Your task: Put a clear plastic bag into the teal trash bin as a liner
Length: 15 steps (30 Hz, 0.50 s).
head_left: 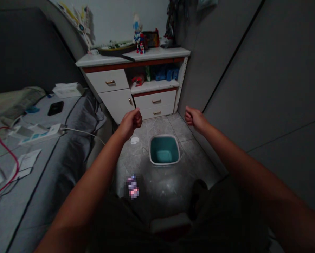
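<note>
My left hand (131,123) is closed in a fist, held out in front of the white cabinet. Level with it on the other side, my right hand (195,118) is also a fist, near the grey wardrobe panel. Nothing shows in or hangs from either hand. On the floor between and below them stands a teal bucket (164,159) with a pale rim, its inside visible from above. Neither hand touches the bucket. A blurred-out, glowing object (133,186) lies on the floor beside my left forearm.
A bed (65,175) with a power strip (43,135), cables and a black phone (55,108) runs along the left. The white cabinet (115,98) with toy figures on top stands ahead. Grey wardrobe panels (265,105) close off the right side.
</note>
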Motion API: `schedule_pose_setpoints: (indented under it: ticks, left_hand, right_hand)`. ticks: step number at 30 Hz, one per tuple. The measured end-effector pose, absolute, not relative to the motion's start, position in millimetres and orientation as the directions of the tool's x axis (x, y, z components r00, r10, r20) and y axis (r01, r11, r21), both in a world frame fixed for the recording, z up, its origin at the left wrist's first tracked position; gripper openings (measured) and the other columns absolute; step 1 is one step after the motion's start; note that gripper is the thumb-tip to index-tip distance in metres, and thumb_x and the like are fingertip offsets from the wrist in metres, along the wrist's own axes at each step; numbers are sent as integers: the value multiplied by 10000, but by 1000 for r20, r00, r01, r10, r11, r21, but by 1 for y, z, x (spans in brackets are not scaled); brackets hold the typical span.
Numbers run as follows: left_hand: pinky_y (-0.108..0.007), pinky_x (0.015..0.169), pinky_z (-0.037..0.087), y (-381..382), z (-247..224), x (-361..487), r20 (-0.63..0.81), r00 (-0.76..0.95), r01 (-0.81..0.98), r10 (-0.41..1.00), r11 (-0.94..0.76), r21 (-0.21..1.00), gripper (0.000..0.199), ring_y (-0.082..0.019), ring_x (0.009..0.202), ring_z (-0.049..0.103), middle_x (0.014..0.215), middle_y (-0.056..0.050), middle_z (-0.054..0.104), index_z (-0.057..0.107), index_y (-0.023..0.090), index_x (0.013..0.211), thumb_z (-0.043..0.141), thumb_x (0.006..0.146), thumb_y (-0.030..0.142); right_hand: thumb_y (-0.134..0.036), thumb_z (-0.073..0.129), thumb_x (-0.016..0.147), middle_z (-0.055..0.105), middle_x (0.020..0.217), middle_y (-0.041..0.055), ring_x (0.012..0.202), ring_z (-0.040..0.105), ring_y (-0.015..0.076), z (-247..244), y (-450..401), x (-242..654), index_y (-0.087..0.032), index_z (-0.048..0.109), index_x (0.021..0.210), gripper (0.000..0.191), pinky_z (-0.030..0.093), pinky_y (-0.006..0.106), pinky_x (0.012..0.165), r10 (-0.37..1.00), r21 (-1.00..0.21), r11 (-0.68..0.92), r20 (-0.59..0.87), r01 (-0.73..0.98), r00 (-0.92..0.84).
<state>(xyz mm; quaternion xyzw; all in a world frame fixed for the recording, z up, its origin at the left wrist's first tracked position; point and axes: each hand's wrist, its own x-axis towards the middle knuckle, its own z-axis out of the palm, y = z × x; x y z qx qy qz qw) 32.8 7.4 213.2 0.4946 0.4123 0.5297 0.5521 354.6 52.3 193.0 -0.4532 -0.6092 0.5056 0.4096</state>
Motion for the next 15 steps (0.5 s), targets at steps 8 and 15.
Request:
schedule_pose_setpoints:
  ticks: [8, 15]
  left_hand:
    - [-257, 555, 437, -34, 64, -14, -131, -5, 231, 991, 128, 964, 194, -138, 553, 489, 610, 27, 502, 610, 215, 745, 591, 837, 384]
    - [-387, 972, 562, -19, -36, -21, -211, 136, 617, 968, 84, 783, 206, -247, 1000, 722, 1022, -76, 801, 745, 218, 894, 623, 781, 339]
  right_hand:
    - [-388, 481, 1024, 579, 708, 28, 699, 531, 159, 72, -17, 371, -195, 513, 678, 398, 361, 269, 658, 841, -598, 340, -152, 726, -520]
    - [-328, 554, 1040, 762, 1155, 137, 1031, 701, 256, -2, -21, 358, -181, 772, 1024, 263, 457, 292, 812, 761, -240, 463, -386, 853, -521]
